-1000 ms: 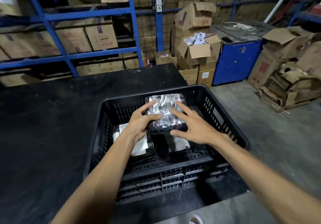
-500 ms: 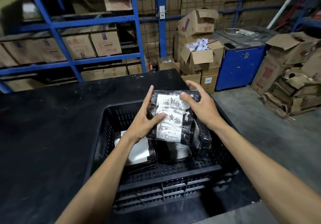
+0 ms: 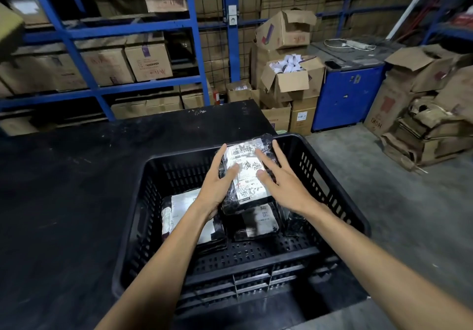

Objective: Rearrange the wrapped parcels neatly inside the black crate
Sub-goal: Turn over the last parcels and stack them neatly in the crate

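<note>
We are lowering the labelled parcel (image 3: 243,173), held higher a moment ago, toward the far side of the black crate (image 3: 332,191). Our left hand (image 3: 217,189) is cupping its side, fingers together, while our right hand (image 3: 284,183) is now letting go, fingers spread. Its label is showing barcodes, red "J&T" perhaps; the rest is blurring. "HOKI" is showing on a carton (image 3: 384,114).

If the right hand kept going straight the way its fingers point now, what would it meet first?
Most likely the labelled parcel: the right hand points forward and slightly inward, its fingers spread over the parcel's right edge. Whether they already touch is unclear. Beyond lies the far wall of the black crate.
</note>
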